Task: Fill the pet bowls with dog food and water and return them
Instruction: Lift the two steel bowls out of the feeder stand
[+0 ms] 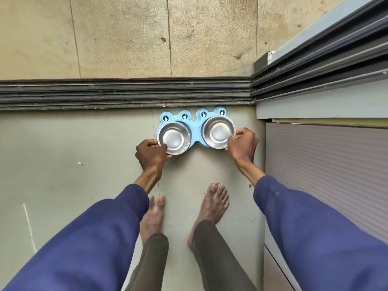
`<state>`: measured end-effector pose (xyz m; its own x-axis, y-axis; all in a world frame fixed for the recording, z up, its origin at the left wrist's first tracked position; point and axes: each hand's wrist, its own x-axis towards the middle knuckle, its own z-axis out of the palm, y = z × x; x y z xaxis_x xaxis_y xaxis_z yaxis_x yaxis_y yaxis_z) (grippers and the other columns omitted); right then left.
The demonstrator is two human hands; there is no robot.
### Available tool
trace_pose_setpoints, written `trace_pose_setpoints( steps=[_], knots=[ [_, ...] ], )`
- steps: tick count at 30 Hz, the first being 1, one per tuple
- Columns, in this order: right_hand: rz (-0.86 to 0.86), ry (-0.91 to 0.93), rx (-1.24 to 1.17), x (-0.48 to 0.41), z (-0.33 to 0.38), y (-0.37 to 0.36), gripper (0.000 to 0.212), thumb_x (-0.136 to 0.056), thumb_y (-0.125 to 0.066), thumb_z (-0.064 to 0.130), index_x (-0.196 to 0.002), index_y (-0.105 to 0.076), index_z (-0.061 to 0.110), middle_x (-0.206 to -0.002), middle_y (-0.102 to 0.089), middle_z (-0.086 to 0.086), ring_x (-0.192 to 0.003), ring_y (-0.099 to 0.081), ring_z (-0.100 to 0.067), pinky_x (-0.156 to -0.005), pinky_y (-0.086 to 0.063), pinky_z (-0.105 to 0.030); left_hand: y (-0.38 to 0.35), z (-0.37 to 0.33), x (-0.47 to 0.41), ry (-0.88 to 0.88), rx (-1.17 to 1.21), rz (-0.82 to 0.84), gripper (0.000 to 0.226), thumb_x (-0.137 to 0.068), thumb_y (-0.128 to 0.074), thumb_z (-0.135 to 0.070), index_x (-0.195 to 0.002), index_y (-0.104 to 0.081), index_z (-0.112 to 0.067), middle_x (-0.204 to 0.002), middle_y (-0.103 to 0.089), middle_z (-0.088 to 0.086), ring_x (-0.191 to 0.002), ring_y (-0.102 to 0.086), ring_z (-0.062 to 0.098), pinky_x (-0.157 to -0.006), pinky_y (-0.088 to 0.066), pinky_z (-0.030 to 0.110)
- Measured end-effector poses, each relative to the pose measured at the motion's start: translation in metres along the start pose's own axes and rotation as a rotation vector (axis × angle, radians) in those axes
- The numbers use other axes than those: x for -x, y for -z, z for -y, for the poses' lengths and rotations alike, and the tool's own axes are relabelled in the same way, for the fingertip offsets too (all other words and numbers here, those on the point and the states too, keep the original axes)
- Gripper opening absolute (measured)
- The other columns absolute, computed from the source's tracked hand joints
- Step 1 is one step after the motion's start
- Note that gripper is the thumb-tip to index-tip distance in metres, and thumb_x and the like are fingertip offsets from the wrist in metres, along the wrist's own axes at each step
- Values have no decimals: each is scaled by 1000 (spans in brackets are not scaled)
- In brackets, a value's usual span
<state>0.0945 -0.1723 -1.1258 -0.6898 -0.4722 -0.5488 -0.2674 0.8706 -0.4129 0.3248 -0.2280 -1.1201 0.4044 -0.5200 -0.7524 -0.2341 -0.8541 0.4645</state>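
The left grip (152, 153) covers the near left corner of the blue bowl stand (195, 125). Its thumb lies over the rim of the left bowl (173, 138) and its fingers curl out of sight under the stand's edge, so it is clamped on the stand. The right grip (243, 143) is clamped the same way on the right end, thumb at the rim of the right bowl (218, 132), fingertips hidden. Whether the stand rests on the floor (84, 154) or is held just above it cannot be told. It sits just in front of the dark door track (126, 93), near the corner.

Counted: one stand, two steel bowls seated side by side in it — both showing shiny bottoms — and four round bumps with painted eyes along its far edge. Two bare feet (214, 204) stand behind it; the left one is partly covered by a blue sleeve (94, 238). Both sleeves and both trouser legs are cut off by the frame.
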Motion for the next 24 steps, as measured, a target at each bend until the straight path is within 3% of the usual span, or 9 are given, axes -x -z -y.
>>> trace_pose_setpoints(
  steps=[4,7,11,15,20,24],
  knots=[
    [3,-22,-118,36,16,34,5,-89,-70,9,-84,-70,10,-75,-73,-6,-62,-75,-26,-51,-54,-27,33,-20,36,39,88,27,14,-84,-74,5,-93,-66,-2,-91,-66,17,-79,-74,33,-54,-63,29],
    [-15,-14,-250,73,31,63,14,-90,-72,8,-78,-67,14,-80,-72,-11,-56,-74,-25,-42,-46,-15,62,-38,71,74,166,49,13,-86,-73,6,-93,-66,-1,-84,-63,14,-76,-70,30,-57,-64,32],
    [-3,4,-391,140,64,118,6,-91,-73,5,-86,-71,2,-79,-73,-12,-58,-75,-30,-55,-61,-37,118,-77,134,85,247,101,17,-87,-71,8,-85,-62,-6,-79,-64,12,-68,-69,28,-59,-66,38],
    [-1,20,-479,207,107,176,4,-91,-74,7,-91,-74,4,-79,-76,-10,-57,-75,-26,-59,-63,-48,184,-122,195,56,316,139,15,-87,-73,5,-90,-64,-5,-87,-70,16,-71,-71,28,-61,-66,37],
    [0,49,-571,295,166,258,5,-92,-74,6,-91,-73,1,-70,-73,-6,-55,-74,-26,-63,-61,-47,267,-182,283,20,403,207,17,-84,-78,4,-90,-65,-6,-87,-73,16,-69,-76,24,-59,-64,35],
    [-7,103,-596,363,203,324,11,-92,-74,6,-95,-74,-5,-69,-72,-7,-55,-74,-29,-55,-60,-33,323,-222,352,4,425,263,21,-83,-79,3,-93,-63,-6,-94,-73,18,-78,-76,27,-62,-65,38]
  ],
)
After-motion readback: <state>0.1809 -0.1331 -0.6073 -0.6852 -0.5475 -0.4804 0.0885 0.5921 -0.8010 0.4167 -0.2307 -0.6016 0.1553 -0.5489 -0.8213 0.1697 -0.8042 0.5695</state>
